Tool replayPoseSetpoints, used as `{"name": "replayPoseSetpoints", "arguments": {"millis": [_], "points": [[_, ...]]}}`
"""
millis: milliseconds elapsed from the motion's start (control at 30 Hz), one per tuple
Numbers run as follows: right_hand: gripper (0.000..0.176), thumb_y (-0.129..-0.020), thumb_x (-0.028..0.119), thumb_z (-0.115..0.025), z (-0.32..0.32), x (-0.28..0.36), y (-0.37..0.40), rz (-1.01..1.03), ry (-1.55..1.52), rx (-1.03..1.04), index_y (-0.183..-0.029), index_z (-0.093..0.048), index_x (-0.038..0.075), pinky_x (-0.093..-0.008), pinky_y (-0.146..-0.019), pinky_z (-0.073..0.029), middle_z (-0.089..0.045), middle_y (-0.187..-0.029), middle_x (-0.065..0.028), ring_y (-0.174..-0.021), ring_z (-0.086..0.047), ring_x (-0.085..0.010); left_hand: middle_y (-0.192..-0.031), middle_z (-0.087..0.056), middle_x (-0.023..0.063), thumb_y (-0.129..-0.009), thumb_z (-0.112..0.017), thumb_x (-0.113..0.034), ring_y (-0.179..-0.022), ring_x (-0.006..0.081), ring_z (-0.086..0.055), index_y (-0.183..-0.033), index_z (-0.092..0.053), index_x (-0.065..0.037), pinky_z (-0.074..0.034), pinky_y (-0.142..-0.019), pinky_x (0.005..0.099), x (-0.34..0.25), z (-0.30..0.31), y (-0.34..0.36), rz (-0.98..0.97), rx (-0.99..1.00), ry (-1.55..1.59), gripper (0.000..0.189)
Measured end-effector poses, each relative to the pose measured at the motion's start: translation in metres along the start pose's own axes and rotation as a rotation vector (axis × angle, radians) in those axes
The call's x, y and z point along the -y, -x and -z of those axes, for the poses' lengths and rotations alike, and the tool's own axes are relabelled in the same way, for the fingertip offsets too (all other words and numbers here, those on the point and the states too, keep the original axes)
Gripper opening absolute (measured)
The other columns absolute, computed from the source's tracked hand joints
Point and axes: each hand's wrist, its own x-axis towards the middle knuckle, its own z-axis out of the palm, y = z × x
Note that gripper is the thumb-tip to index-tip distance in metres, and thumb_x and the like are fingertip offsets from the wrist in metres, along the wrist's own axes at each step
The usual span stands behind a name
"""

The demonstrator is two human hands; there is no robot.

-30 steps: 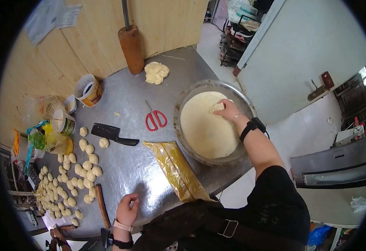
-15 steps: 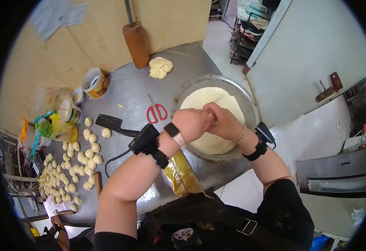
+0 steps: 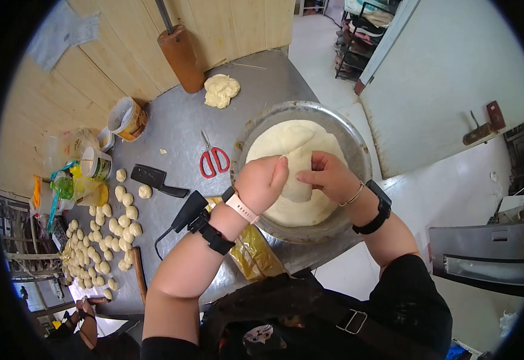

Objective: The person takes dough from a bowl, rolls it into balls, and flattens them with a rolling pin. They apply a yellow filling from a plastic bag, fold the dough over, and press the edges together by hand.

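Over a wide metal basin (image 3: 363,141), my two hands hold a flat, pale piece of dough (image 3: 298,174) between them. My left hand (image 3: 263,182) is closed on its left edge, thumb up. At its right side my right hand (image 3: 329,177) pinches it between thumb and fingers. Pale, fine-grained stuff (image 3: 274,139), perhaps seeds or flour, fills much of the basin below and around the dough. Red-handled scissors (image 3: 214,162) lie left of the basin. A yellow plastic packet (image 3: 255,255) is beneath my left forearm.
A larger dough lump (image 3: 221,91) sits near a wooden roller (image 3: 181,59) by the wall. Many small dough balls (image 3: 97,246) cover the table's left side, beside a black cleaver (image 3: 149,176) and a rolling pin (image 3: 139,273). Tubs (image 3: 128,120) stand behind. Another person's hands (image 3: 84,312) show lower left.
My hands were close together over the basin and have now moved apart, with the flat dough piece showing between them. The view has shifted slightly.
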Motion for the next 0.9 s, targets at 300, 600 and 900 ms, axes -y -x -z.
{"name": "replayPoseSetpoints", "arguments": {"millis": [300,600,900], "points": [[0.043,-0.085,0.003,-0.067,-0.004,-0.007,0.006,-0.005,-0.309,-0.050,-0.125,-0.050,0.003,-0.0299,-0.081,-0.055,-0.059,-0.118,-0.0072,-0.101,-0.062,-0.0166,-0.074,-0.055,0.0214,-0.099,-0.047,-0.026,-0.067,0.0347,-0.056,-0.091,-0.050,0.001,-0.045,-0.063,0.0402,-0.004,-0.009,0.005,0.108,0.049,0.016,0.028],[0.059,-0.080,0.027,-0.074,0.096,-0.047,-0.025,0.422,1.232,-0.836,-0.125,-0.049,-0.002,-0.0444,-0.103,-0.036,-0.049,-0.127,-0.0254,-0.119,-0.048,-0.0341,-0.092,-0.059,0.0142,-0.094,-0.057,-0.019,-0.077,0.0236,-0.059,-0.124,-0.046,-0.003,-0.047,-0.069,0.0341,0.046,-0.008,0.111,0.362,0.158,0.093,0.036],[0.057,-0.084,0.008,-0.062,0.038,-0.052,0.018,0.252,1.608,-0.546,-0.136,-0.039,0.009,-0.0416,-0.099,-0.040,-0.056,-0.123,-0.0207,-0.120,-0.051,-0.0338,-0.140,-0.033,0.0289,-0.070,-0.074,-0.018,-0.127,0.0466,-0.036,-0.141,-0.039,-0.009,-0.035,-0.104,0.0512,0.160,0.036,0.360,0.673,-0.345,-0.651,0.080]]}}
